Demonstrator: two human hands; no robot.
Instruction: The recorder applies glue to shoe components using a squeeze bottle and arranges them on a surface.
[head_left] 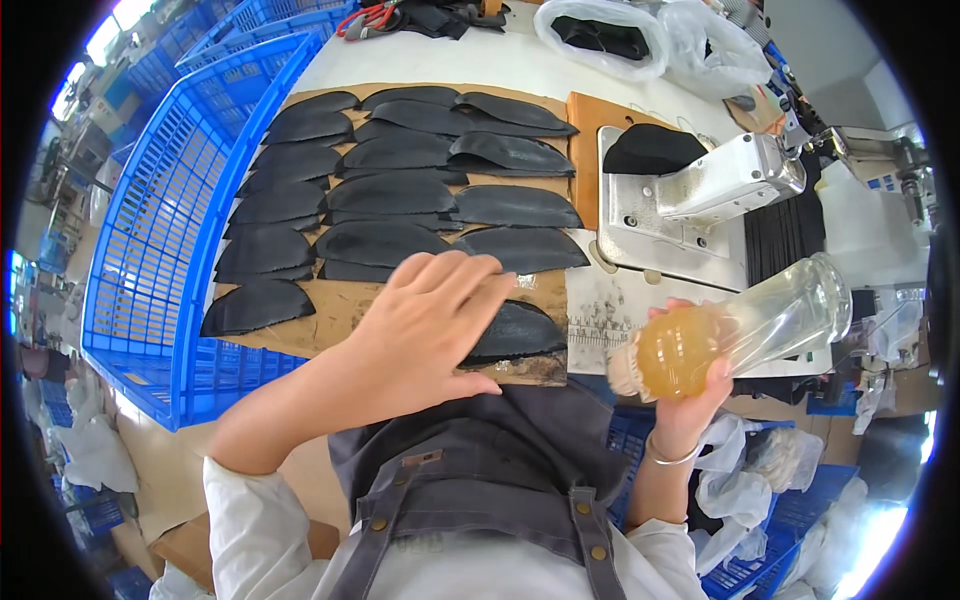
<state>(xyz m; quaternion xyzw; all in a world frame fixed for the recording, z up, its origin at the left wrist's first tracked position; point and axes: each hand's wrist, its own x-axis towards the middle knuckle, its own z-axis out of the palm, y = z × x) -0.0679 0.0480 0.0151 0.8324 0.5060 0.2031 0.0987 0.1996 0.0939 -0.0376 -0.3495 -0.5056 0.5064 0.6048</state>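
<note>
So the hands are well apart here. The right hand [693, 385] is wrapped around a clear bottle [785, 310] with yellowish liquid pooled in its near-left end. The bottle is tipped over, with a crumpled tan tip [626, 368] pointing left and the wide clear base up to the right, just off the near-right part of the tabletop [610, 310].

The left hand [432, 315] is palm-down over the near part of a brown board [340, 308], thumb spread away from the fingers. Can't tell if it's actually touching anything. Closest to it is a curved black piece [520, 332] at the board's near-right corner, partly hidden by the fingers.

The rest of the board has rows of similar black pieces [395, 152], some overlapping. To the right there's a white metal machine [735, 178] with more black material on it, and a blue crate [150, 260] sits left of the board.
</note>
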